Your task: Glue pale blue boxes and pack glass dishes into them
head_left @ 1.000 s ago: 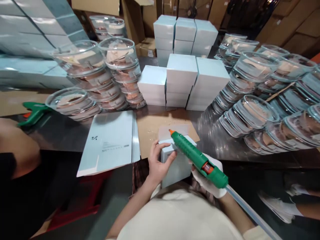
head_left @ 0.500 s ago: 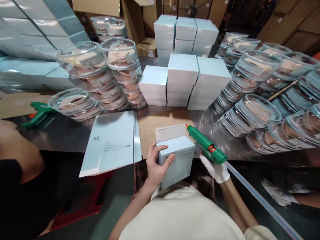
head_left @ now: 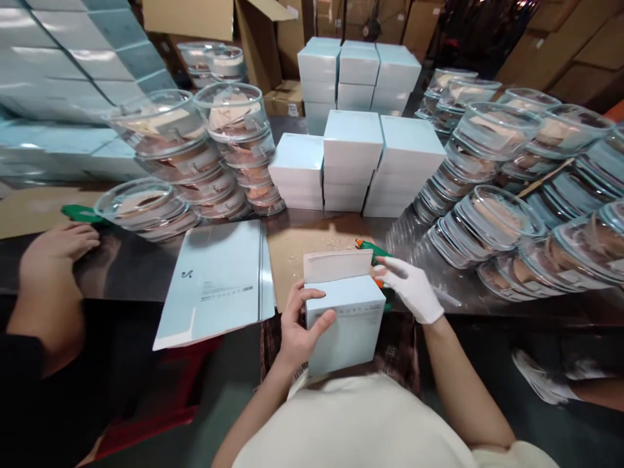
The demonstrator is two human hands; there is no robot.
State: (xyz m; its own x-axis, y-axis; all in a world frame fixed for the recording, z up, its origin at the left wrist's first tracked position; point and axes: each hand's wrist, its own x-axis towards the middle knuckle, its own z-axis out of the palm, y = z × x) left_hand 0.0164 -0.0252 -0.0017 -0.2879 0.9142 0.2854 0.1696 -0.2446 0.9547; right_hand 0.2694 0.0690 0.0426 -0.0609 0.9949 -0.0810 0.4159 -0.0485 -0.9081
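My bare left hand (head_left: 299, 328) grips the left side of a light blue cardboard box (head_left: 348, 331), its thumb on the front and fingers over the top edge. The box's pale flap (head_left: 336, 266) stands up along the far edge. By the box's right corner, my white-gloved right hand (head_left: 412, 289) has its fingers apart, close to the flap's end. A green glue gun (head_left: 373, 249) with an orange tip lies on the table behind that hand, partly hidden. Its clear glue stick (head_left: 447, 296) shows to the right of the glove.
Flat blue box blanks (head_left: 219, 279) lie at left on the metal table. Closed blue boxes (head_left: 353, 136) are stacked ahead. Clear round containers stand in stacks at left (head_left: 234, 123) and right (head_left: 497, 130). Another person's hand (head_left: 61, 247) rests beside a second green glue gun (head_left: 82, 213).
My right hand has let go of the glue gun, now on the table, and moved left to the flap's end. The other person's hand has come to the second gun.
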